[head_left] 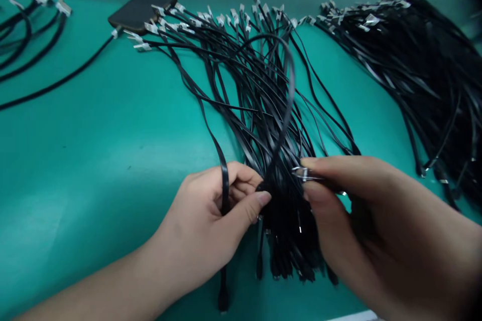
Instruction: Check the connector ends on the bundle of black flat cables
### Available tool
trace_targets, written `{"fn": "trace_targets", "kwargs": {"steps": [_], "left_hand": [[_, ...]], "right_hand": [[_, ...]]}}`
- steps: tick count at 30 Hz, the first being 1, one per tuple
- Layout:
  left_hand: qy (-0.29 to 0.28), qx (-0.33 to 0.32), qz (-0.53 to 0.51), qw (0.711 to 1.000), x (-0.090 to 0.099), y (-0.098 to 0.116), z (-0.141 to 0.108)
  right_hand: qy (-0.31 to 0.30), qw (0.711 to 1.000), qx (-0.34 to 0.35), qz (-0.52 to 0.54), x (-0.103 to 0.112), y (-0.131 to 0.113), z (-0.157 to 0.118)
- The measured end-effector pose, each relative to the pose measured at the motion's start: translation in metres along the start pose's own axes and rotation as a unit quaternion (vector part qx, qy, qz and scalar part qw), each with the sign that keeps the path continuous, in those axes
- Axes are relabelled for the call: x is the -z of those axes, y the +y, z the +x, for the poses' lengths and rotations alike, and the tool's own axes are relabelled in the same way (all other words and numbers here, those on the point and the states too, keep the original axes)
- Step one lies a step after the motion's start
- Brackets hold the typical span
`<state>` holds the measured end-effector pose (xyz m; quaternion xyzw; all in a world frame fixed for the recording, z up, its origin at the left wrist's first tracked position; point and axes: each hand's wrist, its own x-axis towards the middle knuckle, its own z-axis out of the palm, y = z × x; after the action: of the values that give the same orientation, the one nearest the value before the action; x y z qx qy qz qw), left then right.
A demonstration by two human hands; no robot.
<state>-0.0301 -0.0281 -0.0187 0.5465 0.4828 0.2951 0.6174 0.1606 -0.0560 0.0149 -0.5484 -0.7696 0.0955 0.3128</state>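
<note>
A bundle of flat black cables [259, 105] with metal-tipped connectors lies across the green surface. Over its lower middle, my left hand [216, 210] pinches a black cable between thumb and fingers; one flat strand runs down through the palm to a dark plug [223, 298]. To the right of it, my right hand [361, 215] holds a small shiny metal piece [304, 174] between thumb and forefinger. It looks like a connector or a tool tip, blurred. The two hands are apart.
A dark phone [145, 7] with a cable plugged in lies at the back left. Thicker black cables [56, 35] curve in from the left edge. Another large cable pile [425, 70] occupies the right side of the green mat [94, 160].
</note>
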Motion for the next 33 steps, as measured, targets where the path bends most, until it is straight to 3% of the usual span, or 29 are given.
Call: {"fn": "trace_targets", "kwargs": {"steps": [3, 6, 10, 12, 17, 22, 25, 29, 33], "left_hand": [[0.002, 0.012, -0.036, 0.999, 0.001, 0.001, -0.003], [0.008, 0.020, -0.093, 0.995, 0.002, 0.002, -0.005], [0.017, 0.037, -0.227, 0.973, 0.004, 0.005, -0.003], [0.016, 0.017, -0.256, 0.966, 0.004, 0.005, -0.002], [0.027, -0.082, -0.276, 0.957, 0.002, -0.002, 0.000], [-0.005, -0.114, -0.302, 0.946, -0.002, -0.005, 0.001], [-0.028, -0.115, -0.312, 0.943, -0.004, -0.005, 0.001], [-0.037, -0.086, -0.258, 0.962, -0.001, -0.005, -0.002], [-0.124, -0.043, -0.170, 0.977, 0.001, -0.002, -0.005]], "right_hand": [[0.012, 1.000, -0.007, 0.027, 0.008, 0.004, -0.004], [-0.028, 0.998, -0.004, 0.064, 0.016, 0.007, -0.011], [-0.105, 0.984, 0.064, 0.129, 0.019, 0.004, -0.013], [-0.166, 0.969, 0.073, 0.169, 0.015, -0.002, -0.008], [-0.314, 0.917, 0.023, 0.244, 0.002, -0.020, 0.004], [-0.393, 0.880, 0.037, 0.263, -0.008, -0.033, 0.001], [-0.373, 0.885, 0.031, 0.277, -0.015, -0.034, -0.004], [-0.224, 0.924, 0.027, 0.310, -0.015, -0.019, -0.001], [-0.122, 0.941, 0.034, 0.313, -0.005, 0.000, 0.012]]}}
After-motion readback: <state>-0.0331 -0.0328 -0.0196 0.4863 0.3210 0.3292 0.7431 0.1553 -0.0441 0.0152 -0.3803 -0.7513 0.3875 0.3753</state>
